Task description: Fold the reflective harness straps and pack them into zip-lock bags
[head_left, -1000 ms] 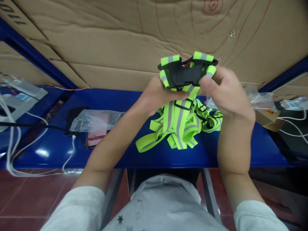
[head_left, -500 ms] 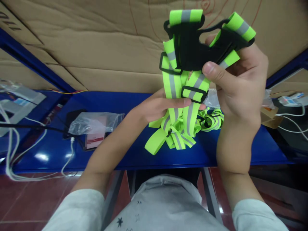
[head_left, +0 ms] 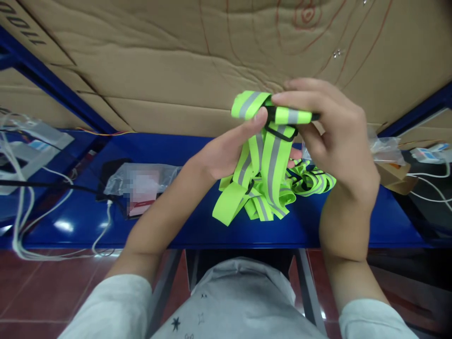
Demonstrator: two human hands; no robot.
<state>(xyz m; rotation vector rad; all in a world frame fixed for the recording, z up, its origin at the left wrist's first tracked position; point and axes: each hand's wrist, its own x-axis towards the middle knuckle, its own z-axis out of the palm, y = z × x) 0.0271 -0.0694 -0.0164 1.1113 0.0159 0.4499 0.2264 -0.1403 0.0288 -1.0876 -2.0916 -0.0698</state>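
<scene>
Our left hand (head_left: 229, 148) and right hand (head_left: 330, 127) are both clamped on the straps (head_left: 275, 162), raised above the blue shelf (head_left: 197, 228). Our fingers partly cover the black buckle (head_left: 271, 113), so we cannot make out its shape. The lower loops overlap in a tangle; plastic (head_left: 384, 148) beyond our right wrist is partly hidden.

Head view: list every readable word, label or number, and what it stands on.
"1100", or "0011" read the other way, on the cardboard, upper left; it may run past the picture's edge.
Pink card: print too blurred to read.
White box at left, white box at right: labels too small to read.
</scene>
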